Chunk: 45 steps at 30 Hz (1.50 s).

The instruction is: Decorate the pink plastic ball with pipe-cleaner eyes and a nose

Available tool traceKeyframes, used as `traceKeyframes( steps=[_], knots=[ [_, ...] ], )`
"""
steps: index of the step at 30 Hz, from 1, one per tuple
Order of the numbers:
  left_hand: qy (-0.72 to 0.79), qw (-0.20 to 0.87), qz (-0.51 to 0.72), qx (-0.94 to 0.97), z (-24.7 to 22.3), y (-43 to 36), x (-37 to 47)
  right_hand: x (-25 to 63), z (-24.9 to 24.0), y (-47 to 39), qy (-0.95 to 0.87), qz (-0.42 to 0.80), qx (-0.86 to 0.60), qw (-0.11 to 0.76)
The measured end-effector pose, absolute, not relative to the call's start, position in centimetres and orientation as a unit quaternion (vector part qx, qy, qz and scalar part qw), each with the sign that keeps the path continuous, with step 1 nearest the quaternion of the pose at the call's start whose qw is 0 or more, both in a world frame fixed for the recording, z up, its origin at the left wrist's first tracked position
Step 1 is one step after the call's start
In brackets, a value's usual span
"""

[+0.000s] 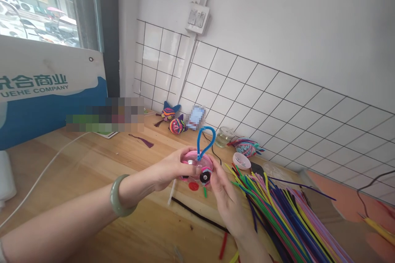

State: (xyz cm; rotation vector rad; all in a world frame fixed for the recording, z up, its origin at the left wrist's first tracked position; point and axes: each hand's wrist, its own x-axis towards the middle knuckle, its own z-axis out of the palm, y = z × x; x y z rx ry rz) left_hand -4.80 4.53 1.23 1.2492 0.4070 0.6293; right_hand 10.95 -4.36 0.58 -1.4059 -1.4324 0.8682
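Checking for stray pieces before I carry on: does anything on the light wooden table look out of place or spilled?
Mildly odd: a long, thin black fuzzy pipe cleaner and a short red strip lie loose, left of the multicoloured pipe-cleaner bundle rather than with it. No spill stands out.

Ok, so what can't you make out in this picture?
In the head view:
- Pink piece: partly hidden by the left hand and right hand.
- Phone-like object against the wall: its display is pixelated.
- Things at the back left: blurred by pixelation.
- Fuzzy coloured stems: near ends cut off by the bottom edge.
- White object: cut off by the left edge.
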Motion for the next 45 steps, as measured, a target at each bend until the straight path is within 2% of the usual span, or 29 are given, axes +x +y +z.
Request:
traceKeyframes(
  steps=[13,20,30,38,41,45],
  knots=[
    [0.191,0.774,0.280,0.535,1.2,5.0,-5.1,11.1,1.7,-4.6,-0.568,0.433,-0.510,0.480],
    [0.191,0.793,0.278,0.506,0.7,5.4,-5.1,11.1,1.0,-4.3,-0.596,0.406,-0.524,0.452],
    [0.213,0.795,0.277,0.496,0.8,5.2,-5.1,10.8,-0.4,-4.0,-0.625,0.268,-0.565,0.467],
    [0.207,0.794,0.275,0.501,0.8,5.3,-5.2,10.8,0.2,-4.2,-0.618,0.327,-0.558,0.447],
    [0.200,0.791,0.274,0.509,1.0,5.3,-5.2,11.4,0.2,-4.2,-0.633,0.261,-0.585,0.434],
    [0.209,0.788,0.267,0.513,1.3,5.2,-5.2,12.0,0.4,-4.4,-0.696,0.071,-0.583,0.414]
  ],
)
